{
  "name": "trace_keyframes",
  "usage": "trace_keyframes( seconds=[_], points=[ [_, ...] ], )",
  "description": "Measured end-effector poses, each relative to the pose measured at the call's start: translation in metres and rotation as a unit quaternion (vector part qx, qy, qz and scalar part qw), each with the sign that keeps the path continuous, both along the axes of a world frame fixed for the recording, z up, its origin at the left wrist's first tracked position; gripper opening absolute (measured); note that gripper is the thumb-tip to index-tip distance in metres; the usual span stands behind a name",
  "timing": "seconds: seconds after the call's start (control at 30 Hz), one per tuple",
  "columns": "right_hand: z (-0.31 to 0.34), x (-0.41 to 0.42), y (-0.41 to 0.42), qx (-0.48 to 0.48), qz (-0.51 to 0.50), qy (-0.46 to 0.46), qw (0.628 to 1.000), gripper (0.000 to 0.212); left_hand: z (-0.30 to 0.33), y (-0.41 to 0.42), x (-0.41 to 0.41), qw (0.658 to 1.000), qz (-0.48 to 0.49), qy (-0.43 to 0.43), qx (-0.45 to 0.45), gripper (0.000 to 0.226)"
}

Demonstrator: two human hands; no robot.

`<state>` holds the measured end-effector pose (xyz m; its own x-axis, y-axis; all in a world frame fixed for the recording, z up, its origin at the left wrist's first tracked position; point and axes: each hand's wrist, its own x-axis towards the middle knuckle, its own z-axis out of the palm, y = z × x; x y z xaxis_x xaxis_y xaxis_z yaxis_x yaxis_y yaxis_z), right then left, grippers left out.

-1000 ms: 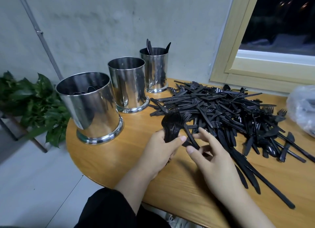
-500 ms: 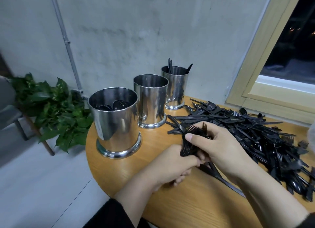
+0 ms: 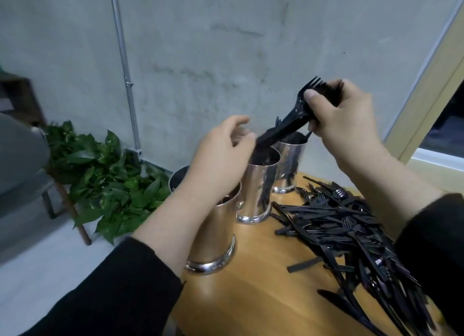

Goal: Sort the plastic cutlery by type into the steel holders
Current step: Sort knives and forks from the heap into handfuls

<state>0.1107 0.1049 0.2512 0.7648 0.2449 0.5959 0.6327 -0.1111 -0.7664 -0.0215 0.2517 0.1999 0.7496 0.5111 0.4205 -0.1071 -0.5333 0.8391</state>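
Note:
My right hand (image 3: 344, 119) grips a bundle of black plastic forks (image 3: 288, 124) by the tine end, raised above the holders, handles slanting down toward the middle steel holder (image 3: 256, 192). My left hand (image 3: 221, 154) hovers over the near steel holder (image 3: 216, 235), fingers loosely curled beside the lower ends of the forks; whether it touches them I cannot tell. The far steel holder (image 3: 288, 165) stands behind, partly hidden by the bundle. A big pile of black cutlery (image 3: 351, 235) lies on the wooden table (image 3: 251, 298) to the right.
A leafy green plant (image 3: 105, 180) stands on the floor left of the table. A concrete wall with a thin metal pipe (image 3: 125, 72) is behind the holders. A window frame (image 3: 431, 89) rises at the right. The table's rounded edge runs near the front holder.
Both hands have lifted off the table. My right hand has carried the fork bundle up over the holders, and my left hand has let go of it and risen above the near holder.

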Motion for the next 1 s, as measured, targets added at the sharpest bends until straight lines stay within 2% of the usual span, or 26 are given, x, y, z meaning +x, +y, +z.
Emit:
trace_keyframes(
  seconds=[0.13,0.3,0.37,0.43,0.53,0.57,0.7,0.8,0.9,1.0],
  points=[
    [-0.009,0.039,0.04,-0.047,-0.023,0.005,0.999,0.019,-0.002,0.023,0.003,0.992,0.027,0.11,0.063,0.032],
    [-0.032,0.067,0.065,-0.126,-0.05,0.018,0.991,0.016,-0.008,0.028,0.002,0.981,0.028,0.164,0.097,0.036],
    [-0.041,0.073,0.071,-0.185,-0.055,0.01,0.981,0.013,-0.012,0.028,0.003,0.977,0.019,0.18,0.108,0.037],
    [-0.049,0.073,0.073,-0.27,-0.048,0.008,0.962,0.03,-0.014,0.026,0.005,0.974,0.014,0.191,0.12,0.038],
    [-0.057,0.07,0.066,-0.366,-0.043,0.007,0.93,0.075,-0.014,0.019,0.007,0.971,0.006,0.19,0.144,0.04],
    [-0.059,0.068,0.059,-0.374,-0.054,-0.004,0.926,0.077,-0.013,0.015,0.008,0.971,0.005,0.184,0.151,0.04],
    [-0.064,0.044,0.002,-0.296,-0.083,-0.024,0.951,0.047,-0.009,-0.017,0.009,0.979,0.01,0.112,0.168,0.039],
    [-0.087,0.013,-0.073,-0.299,-0.1,-0.031,0.948,0.03,-0.028,-0.059,0.008,0.983,-0.038,0.067,0.169,0.035],
    [-0.134,-0.022,-0.164,-0.317,-0.105,-0.037,0.942,0.018,-0.083,-0.11,0.004,0.965,-0.129,0.134,0.187,0.037],
    [-0.184,-0.064,-0.251,-0.351,-0.123,-0.036,0.928,0.027,-0.144,-0.16,-0.006,0.918,-0.221,0.228,0.236,0.043]
  ],
)
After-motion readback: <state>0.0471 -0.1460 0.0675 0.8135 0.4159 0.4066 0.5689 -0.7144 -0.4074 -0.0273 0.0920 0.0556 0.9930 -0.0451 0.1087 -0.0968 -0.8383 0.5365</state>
